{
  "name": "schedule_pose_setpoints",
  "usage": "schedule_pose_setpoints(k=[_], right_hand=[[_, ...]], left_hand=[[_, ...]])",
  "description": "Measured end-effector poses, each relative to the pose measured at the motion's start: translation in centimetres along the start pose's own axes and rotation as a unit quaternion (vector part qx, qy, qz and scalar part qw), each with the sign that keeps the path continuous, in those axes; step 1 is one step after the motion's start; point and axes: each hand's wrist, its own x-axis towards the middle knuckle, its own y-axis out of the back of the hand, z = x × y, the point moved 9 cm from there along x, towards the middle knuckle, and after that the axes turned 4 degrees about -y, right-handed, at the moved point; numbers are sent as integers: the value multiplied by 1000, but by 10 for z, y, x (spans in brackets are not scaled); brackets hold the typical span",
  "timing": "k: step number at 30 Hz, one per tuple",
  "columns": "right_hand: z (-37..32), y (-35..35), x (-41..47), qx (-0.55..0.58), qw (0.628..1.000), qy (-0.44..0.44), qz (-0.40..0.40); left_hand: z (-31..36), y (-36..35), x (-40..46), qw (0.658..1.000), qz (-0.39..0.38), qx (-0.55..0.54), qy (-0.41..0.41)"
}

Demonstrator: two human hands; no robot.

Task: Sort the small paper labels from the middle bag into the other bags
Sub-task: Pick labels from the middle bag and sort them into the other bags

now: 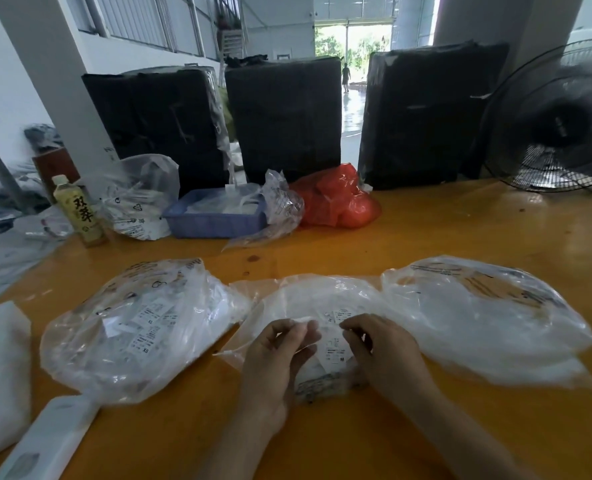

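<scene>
Three clear plastic bags lie in a row on the orange table [426, 230]. The middle bag [308, 299] holds small white paper labels [336, 348], one marked M. My left hand [274, 362] and my right hand [381, 351] both rest on this bag, their fingertips curled and pinching its film near the labels. The left bag [132, 327] contains several labels, with XL and XS visible. The right bag [478, 313] looks mostly see-through; I cannot make out any labels in it.
At the back stand a blue tray [211, 220], a red bag [336, 199], a crumpled clear bag [138, 195], a yellow bottle [78, 209] and three black wrapped parcels [284, 119]. A fan [557, 123] sits far right. White foam [0, 372] lies at the left edge.
</scene>
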Motion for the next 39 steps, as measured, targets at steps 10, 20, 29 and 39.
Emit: schedule_pose_setpoints(k=[10, 20, 29, 39], right_hand=[[6, -20, 3, -74, 994, -24, -73], [6, 5, 0, 27, 999, -39, -11], [1, 24, -3, 120, 991, -21, 56], [1, 44, -7, 246, 964, -7, 95]], left_hand=[[-4, 1, -1, 999, 10, 44, 23], [-8, 4, -1, 1000, 9, -6, 26], [-7, -2, -1, 997, -32, 67, -4], [2, -13, -9, 977, -68, 197, -41]])
